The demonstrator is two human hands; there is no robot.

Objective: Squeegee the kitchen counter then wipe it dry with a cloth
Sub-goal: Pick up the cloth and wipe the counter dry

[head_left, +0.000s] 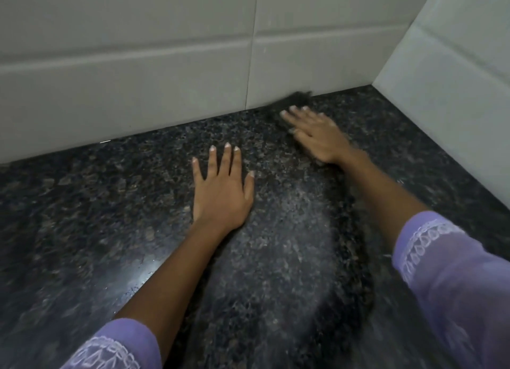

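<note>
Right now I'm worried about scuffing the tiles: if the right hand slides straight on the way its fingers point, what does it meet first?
Probably the back wall tile. The right hand presses a dark cloth whose far edge already looks against it.

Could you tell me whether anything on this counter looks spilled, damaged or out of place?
Nothing stands out. The granite counter looks intact with no puddle. The left hand lies flat on it, and the right hand presses a dark cloth near the tiled wall.
</note>
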